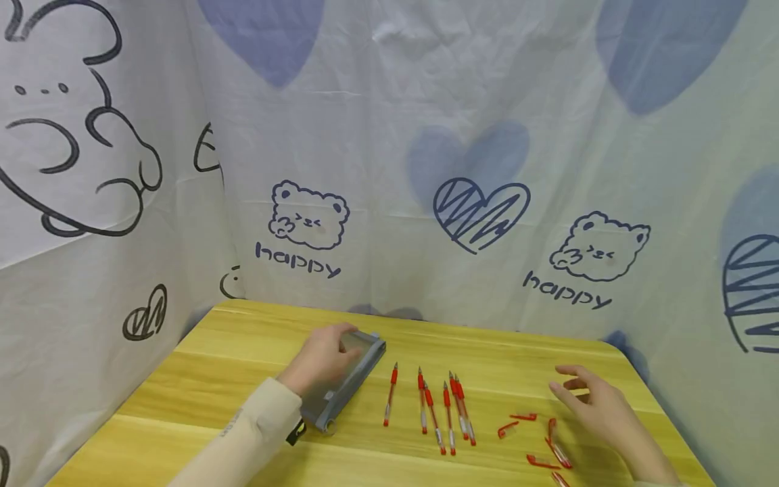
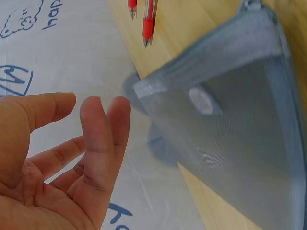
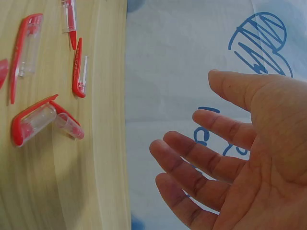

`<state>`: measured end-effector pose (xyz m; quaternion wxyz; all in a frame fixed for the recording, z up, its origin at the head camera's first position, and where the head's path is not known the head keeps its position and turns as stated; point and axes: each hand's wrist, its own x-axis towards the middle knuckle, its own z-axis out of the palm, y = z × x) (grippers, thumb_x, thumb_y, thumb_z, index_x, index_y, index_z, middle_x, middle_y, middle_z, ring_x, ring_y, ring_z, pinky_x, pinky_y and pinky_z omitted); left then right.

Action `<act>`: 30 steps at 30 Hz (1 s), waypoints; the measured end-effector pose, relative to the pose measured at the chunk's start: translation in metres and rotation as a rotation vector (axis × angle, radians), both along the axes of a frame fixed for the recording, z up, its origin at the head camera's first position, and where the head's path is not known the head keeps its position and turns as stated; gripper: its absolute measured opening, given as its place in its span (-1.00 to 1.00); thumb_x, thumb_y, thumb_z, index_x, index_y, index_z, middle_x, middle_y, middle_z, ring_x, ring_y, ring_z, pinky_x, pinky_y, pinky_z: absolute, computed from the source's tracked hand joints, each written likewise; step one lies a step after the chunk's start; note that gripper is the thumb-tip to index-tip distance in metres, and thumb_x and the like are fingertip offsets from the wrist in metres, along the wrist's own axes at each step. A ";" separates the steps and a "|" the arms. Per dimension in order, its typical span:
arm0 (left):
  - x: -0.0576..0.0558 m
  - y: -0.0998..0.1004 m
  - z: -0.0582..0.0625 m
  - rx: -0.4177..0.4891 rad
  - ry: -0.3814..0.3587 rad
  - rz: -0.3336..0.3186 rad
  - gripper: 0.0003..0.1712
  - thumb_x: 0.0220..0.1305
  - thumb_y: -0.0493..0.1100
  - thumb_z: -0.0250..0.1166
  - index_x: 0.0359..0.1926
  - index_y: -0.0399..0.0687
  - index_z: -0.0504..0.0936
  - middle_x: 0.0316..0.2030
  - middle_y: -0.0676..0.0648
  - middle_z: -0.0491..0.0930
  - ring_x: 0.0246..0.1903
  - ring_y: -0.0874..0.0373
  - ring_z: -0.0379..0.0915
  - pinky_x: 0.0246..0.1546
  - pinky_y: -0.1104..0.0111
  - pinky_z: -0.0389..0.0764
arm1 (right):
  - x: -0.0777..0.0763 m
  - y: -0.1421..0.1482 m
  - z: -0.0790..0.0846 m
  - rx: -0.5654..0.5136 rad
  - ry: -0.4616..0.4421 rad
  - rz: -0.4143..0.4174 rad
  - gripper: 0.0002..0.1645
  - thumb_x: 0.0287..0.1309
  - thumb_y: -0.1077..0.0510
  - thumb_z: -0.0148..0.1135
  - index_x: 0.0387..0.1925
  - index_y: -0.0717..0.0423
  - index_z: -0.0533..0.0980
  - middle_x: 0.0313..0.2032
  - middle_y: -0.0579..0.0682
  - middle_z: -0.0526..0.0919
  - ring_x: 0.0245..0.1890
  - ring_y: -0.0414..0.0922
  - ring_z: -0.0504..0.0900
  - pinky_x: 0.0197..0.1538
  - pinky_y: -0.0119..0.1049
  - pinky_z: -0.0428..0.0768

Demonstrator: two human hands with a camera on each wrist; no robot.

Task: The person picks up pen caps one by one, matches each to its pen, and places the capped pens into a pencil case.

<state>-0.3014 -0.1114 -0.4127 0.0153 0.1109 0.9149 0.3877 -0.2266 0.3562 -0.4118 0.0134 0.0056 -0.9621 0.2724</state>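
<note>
A grey mesh zip pouch [image 1: 351,387] lies on the table, its zipper edge facing the pens. My left hand [image 1: 321,358] hovers over the pouch; in the left wrist view its fingers [image 2: 98,139] are loosely bent with nothing between them, beside the pouch's corner. Several uncapped red pens [image 1: 447,412] lie in a loose row right of the pouch, tips pointing away from me. At the right, my right hand [image 1: 602,409] is raised near several clear pen caps with red clips [image 3: 24,57]. Its fingers are spread and it holds nothing.
The wooden table [image 1: 255,338] has rounded far corners. A white cloth [image 1: 389,270] printed with hearts and bears hangs behind it and along both sides. A metal ring [image 1: 330,426] sits at the pouch's near end.
</note>
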 end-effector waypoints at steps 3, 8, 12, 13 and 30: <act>0.000 0.004 -0.002 0.024 -0.023 -0.016 -0.36 0.44 -0.22 0.39 0.48 -0.15 0.49 -0.38 -0.19 0.73 -0.61 0.12 0.58 -0.58 0.31 0.67 | 0.002 0.000 0.000 -0.011 -0.015 -0.007 -0.24 0.57 -0.25 0.17 0.41 0.29 0.44 0.13 0.36 0.72 0.02 0.19 0.78 0.10 0.10 0.77; -0.001 0.010 -0.006 0.024 -0.029 -0.041 -0.38 0.44 -0.22 0.40 0.46 -0.19 0.50 -0.41 -0.20 0.74 -0.67 0.15 0.55 -0.63 0.37 0.60 | 0.006 0.000 0.000 -0.022 -0.024 -0.003 -0.26 0.58 -0.23 0.17 0.41 0.29 0.46 0.10 0.30 0.75 0.00 0.15 0.78 0.09 0.07 0.77; 0.000 0.014 -0.009 0.022 -0.063 -0.052 -0.37 0.47 -0.17 0.40 0.47 -0.19 0.49 -0.34 -0.20 0.74 -0.63 0.15 0.58 -0.59 0.36 0.62 | 0.011 0.001 -0.004 -0.039 -0.027 -0.007 -0.29 0.59 -0.20 0.18 0.41 0.28 0.46 0.09 0.27 0.76 0.03 0.14 0.77 0.09 0.04 0.77; 0.000 0.015 -0.010 0.016 -0.072 -0.057 -0.36 0.48 -0.14 0.40 0.48 -0.19 0.49 -0.32 -0.19 0.74 -0.61 0.14 0.60 -0.57 0.35 0.63 | 0.012 0.002 -0.005 -0.043 -0.028 -0.009 -0.29 0.59 -0.19 0.18 0.41 0.28 0.46 0.09 0.26 0.76 0.03 0.13 0.77 0.09 0.03 0.77; -0.006 0.040 -0.032 0.025 -0.121 -0.082 -0.33 0.41 -0.19 0.45 0.45 -0.30 0.49 -0.36 -0.20 0.74 -0.69 0.20 0.58 -0.58 0.34 0.72 | 0.028 0.004 -0.017 -0.058 -0.082 -0.023 -0.30 0.60 -0.21 0.14 0.40 0.25 0.49 0.07 0.12 0.78 0.03 0.03 0.75 0.01 -0.11 0.78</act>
